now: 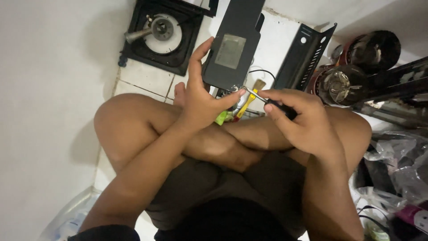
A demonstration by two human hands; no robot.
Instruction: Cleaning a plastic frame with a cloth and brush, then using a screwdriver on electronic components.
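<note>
Screwdriver [267, 101] between right fingers [278, 96]

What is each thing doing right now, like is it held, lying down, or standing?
Flat black metal panel with grey label: held tilted by left hand.
Black-handled screwdriver: gripped in right hand, metal tip at the panel's lower edge.
Black slotted metal bracket: lying on white tiled floor.
Square black floor drain: set in the floor.

Black floor drain [161, 33], dark pots [356, 67], and plastic bags [397, 169].
</note>
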